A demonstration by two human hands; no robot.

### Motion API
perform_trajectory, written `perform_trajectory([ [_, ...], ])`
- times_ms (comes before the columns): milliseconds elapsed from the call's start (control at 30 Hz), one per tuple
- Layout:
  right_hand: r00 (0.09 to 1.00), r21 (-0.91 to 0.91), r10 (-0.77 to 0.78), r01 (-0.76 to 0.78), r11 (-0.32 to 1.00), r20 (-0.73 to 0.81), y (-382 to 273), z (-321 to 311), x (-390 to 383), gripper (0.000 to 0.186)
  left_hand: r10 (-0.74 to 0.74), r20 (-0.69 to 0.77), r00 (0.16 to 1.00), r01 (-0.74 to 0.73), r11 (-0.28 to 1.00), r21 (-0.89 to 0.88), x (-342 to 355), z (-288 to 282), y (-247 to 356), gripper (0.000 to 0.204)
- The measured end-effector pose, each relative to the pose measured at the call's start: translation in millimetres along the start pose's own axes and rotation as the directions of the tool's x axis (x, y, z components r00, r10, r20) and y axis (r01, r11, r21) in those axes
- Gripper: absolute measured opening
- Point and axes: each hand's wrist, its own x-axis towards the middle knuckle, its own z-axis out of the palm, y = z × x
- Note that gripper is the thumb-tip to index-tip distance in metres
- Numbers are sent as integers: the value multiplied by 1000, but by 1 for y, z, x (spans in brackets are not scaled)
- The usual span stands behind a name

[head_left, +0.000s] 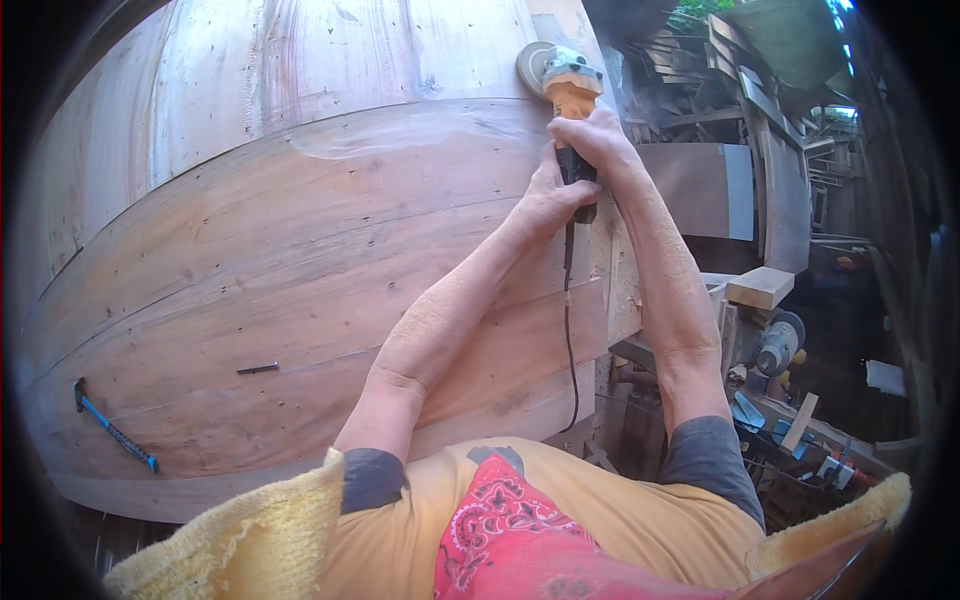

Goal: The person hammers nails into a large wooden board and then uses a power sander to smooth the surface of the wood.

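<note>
Both my hands grip an orange and black angle grinder (pixel 575 97) at the far right part of a wide wooden panel (pixel 330 220). My left hand (pixel 548 192) is closed round the black rear of its body. Farther forward, my right hand (pixel 598 140) wraps the orange part near the head. The grinder's round disc (pixel 536 68) sits at or just over the planks; whether it touches I cannot tell. A black cord (pixel 569 330) hangs from the tool's rear toward my body. Pale dusty marks show on the wood near the disc.
A blue-handled hammer (pixel 112 428) and a short dark metal bar (pixel 258 369) lie on the panel at left. To the right are a wood block (pixel 762 287), a second grinder (pixel 780 343) with a disc and stacked scrap boards (pixel 690 60). My arms are dusty.
</note>
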Motion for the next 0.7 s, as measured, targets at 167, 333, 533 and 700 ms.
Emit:
perform_trajectory([
  [167, 999, 70, -29, 31, 997, -30, 31, 1, -6, 53, -55, -3, 998, 55, 997, 62, -6, 13, -14, 81],
  [333, 995, -81, -102, 103, 991, 25, -9, 19, 9, 62, 82, -50, 995, -84, 996, -27, -12, -12, 10, 74],
  [533, 997, -56, -77, 77, 995, 1, 3, 6, 5, 59, -5, 75, 997, 11, 997, -82, -6, -12, 13, 63],
  [700, 999, 62, -31, 33, 998, -29, 16, 5, 16, 57, 61, 62, 996, -56, 996, -71, 8, -4, 3, 60],
])
